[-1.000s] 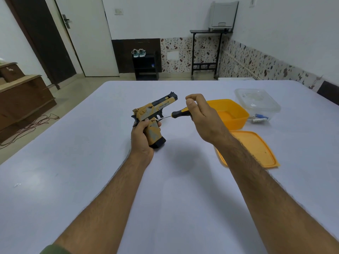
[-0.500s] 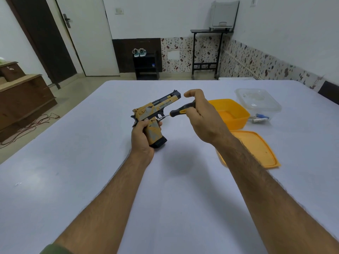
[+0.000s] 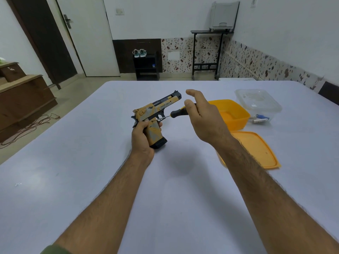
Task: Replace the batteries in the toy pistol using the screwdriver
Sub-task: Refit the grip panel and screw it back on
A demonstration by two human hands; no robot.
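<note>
A big white table fills most of the view. Two bare arms reach out over it from the bottom.

On the right side of the table lies a flat orange lid. Just behind the lid sits an orange tub. It is open on top. Behind the tub and to its right stands a clear plastic box. Some small batteries lie on the table right at the front of that clear box.

The toy pistol is held up above the middle of the table. It is yellow and grey with black parts. Its barrel points away and up to the right, and its black bottom end points down at the table. The left hand holds it, with the fingers curled round the handle.

The right hand is just to the right of the pistol. It holds the screwdriver with the thumb and curled fingers on the black and yellow handle. One finger sticks up above the others. The thin metal tip of the screwdriver points left and touches the side of the pistol, just above the left hand's fingers.
</note>
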